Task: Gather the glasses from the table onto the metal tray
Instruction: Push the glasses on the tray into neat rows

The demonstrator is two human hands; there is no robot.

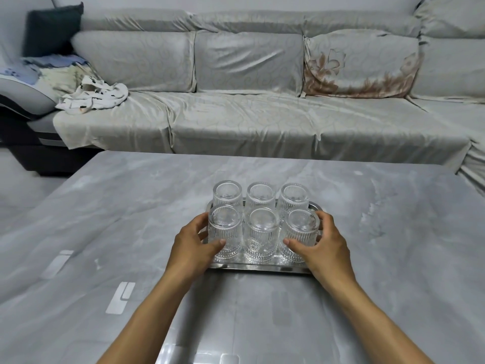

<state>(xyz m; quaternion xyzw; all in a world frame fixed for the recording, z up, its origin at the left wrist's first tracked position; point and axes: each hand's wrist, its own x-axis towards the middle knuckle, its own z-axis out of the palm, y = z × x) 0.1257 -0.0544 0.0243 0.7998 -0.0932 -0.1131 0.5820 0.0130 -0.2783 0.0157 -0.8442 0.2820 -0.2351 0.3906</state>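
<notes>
Several clear ribbed glasses stand upside down in two rows on a metal tray (258, 269) in the middle of the table. My left hand (193, 246) wraps around the near-left glass (225, 229), thumb in front, fingers behind. My right hand (324, 246) grips the near-right glass (301, 232) the same way. Between them stands the near-middle glass (261, 233), untouched. The back row holds three more glasses (261, 194). Both held glasses rest on the tray.
The grey marble-look table (131, 219) stretches wide on all sides of the tray. Behind it runs a grey covered sofa (249, 114) with crumpled clothes (91, 94) and a dark cushion (52, 30) at its left end.
</notes>
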